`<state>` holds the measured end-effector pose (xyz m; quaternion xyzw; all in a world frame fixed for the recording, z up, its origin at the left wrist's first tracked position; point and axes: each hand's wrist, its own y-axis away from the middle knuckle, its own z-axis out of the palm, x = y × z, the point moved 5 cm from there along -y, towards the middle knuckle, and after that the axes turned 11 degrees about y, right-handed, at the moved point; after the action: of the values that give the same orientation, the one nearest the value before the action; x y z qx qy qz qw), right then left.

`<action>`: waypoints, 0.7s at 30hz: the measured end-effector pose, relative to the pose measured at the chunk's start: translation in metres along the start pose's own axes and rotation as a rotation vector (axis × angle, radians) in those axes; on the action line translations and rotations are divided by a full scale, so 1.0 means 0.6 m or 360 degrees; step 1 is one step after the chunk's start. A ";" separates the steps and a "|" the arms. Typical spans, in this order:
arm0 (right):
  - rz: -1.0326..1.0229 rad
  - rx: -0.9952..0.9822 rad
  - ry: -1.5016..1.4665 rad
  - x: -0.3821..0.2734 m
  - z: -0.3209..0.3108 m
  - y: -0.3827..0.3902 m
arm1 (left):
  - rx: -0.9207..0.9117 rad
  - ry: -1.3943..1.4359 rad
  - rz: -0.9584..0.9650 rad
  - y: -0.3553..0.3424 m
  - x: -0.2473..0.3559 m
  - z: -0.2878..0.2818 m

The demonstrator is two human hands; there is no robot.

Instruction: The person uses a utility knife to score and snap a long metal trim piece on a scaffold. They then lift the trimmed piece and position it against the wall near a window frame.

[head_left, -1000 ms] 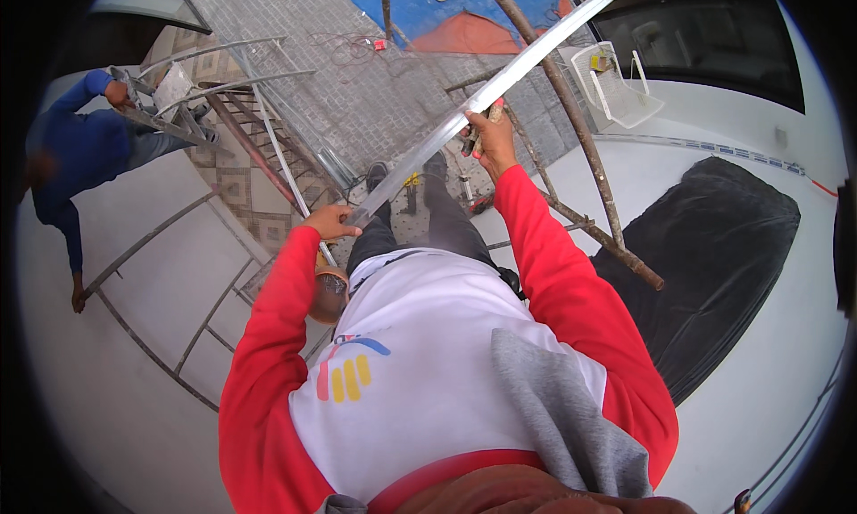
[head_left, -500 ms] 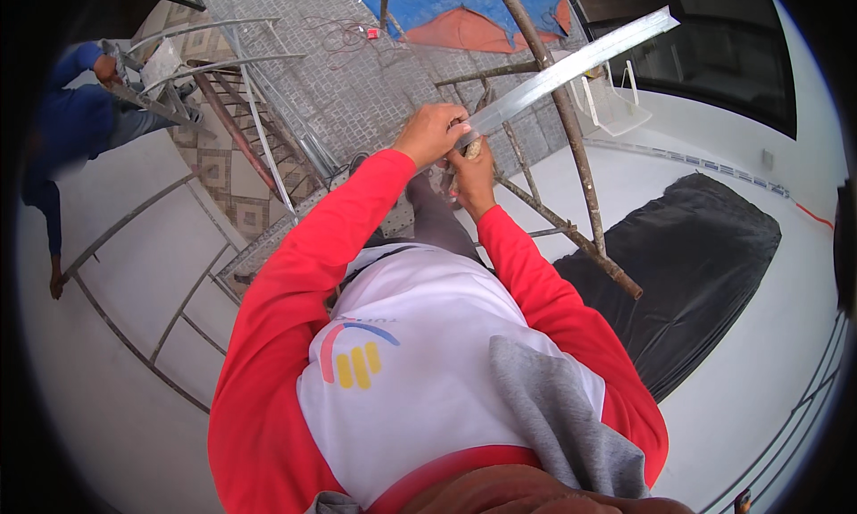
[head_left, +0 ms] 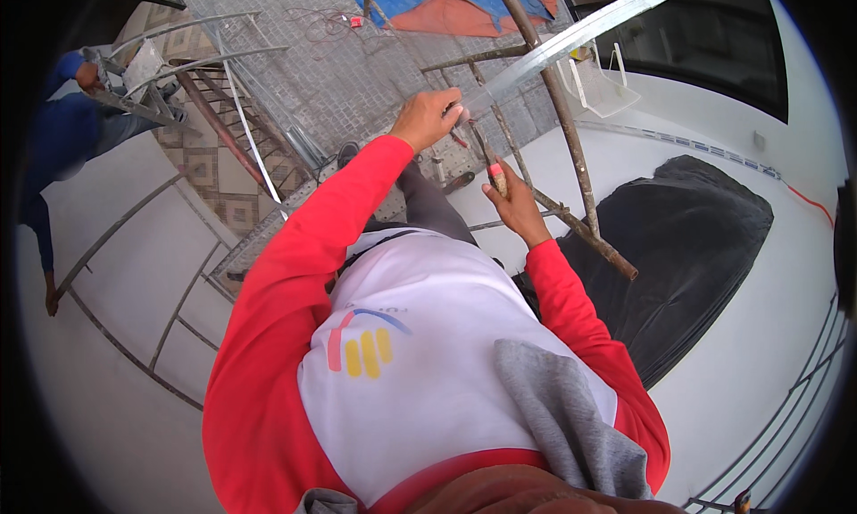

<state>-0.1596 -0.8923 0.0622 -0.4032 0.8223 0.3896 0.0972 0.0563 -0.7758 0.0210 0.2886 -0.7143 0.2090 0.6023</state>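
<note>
Pinching left hand (head_left: 428,119): holds the near end of a shiny metal strip (head_left: 589,33).
Gripping right hand (head_left: 518,206): is off the strip, wrapped around a red-and-tan tool handle (head_left: 498,180).
Strip: slants away to the right, beyond the right hand.

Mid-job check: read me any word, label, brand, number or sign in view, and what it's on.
Nothing reads clearly, so there is nothing to quote.
White shirt: small letters by the colored logo, too blurred to read.
Blue-marked band along the wall: too small to tell if it's writing.
Metal strip in the left hand: no writing shows.
</note>
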 end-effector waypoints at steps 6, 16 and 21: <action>-0.0102 0.0139 0.0373 -0.032 -0.029 -0.020 | 0.0050 -0.0204 0.0097 0.009 -0.004 0.009; -0.0102 0.0230 0.0770 -0.046 -0.016 -0.041 | 0.0107 -0.0328 0.0082 0.033 -0.011 0.028; -0.0160 0.0235 0.0842 -0.061 -0.018 -0.038 | 0.0173 -0.0224 0.0081 0.039 -0.019 0.027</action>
<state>-0.1172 -0.8868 0.0740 -0.5231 0.8242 0.2043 -0.0725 0.0301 -0.7672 0.0079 0.3167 -0.7495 0.2420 0.5286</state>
